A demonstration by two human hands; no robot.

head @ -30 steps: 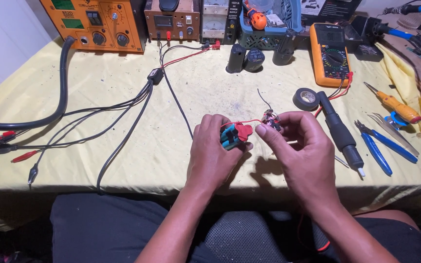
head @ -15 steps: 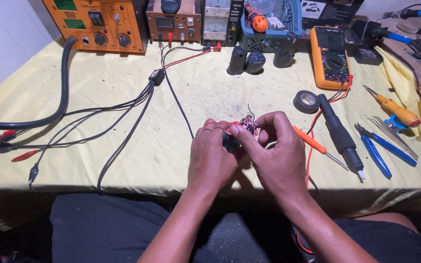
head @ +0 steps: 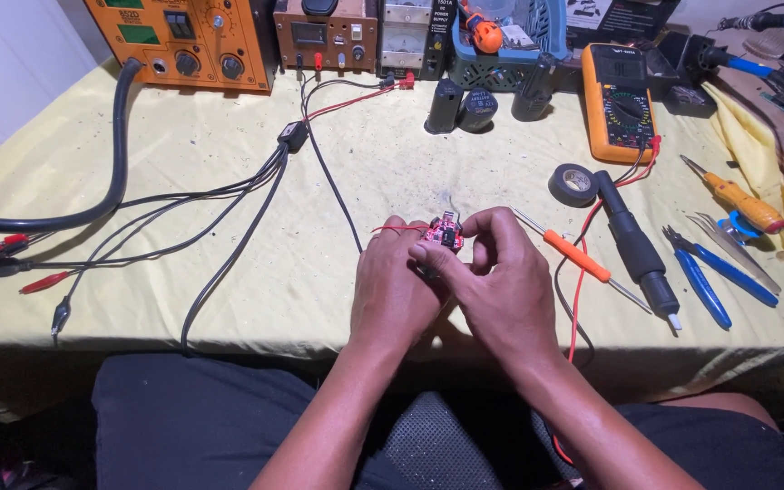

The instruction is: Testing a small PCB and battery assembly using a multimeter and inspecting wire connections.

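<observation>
Both hands meet above the front middle of the yellow-covered table (head: 229, 136). My left hand (head: 396, 281) and my right hand (head: 501, 281) together pinch a small red circuit board (head: 445, 233) with thin wires sticking up from it. A red wire (head: 390, 229) runs off the board to the left. Fingers hide most of the board.
An orange-handled screwdriver (head: 573, 256), a black soldering iron (head: 639, 254), a roll of black tape (head: 575, 183), blue pliers (head: 700, 277) and an orange multimeter (head: 617, 100) lie to the right. Orange and brown power supplies (head: 188, 41) stand at the back. Black cables (head: 229, 209) and clip leads cross the left side.
My hands have closed together over the board and shifted slightly left. The blue part seen in my left hand earlier is now hidden. The screwdriver lies uncovered beside my right hand.
</observation>
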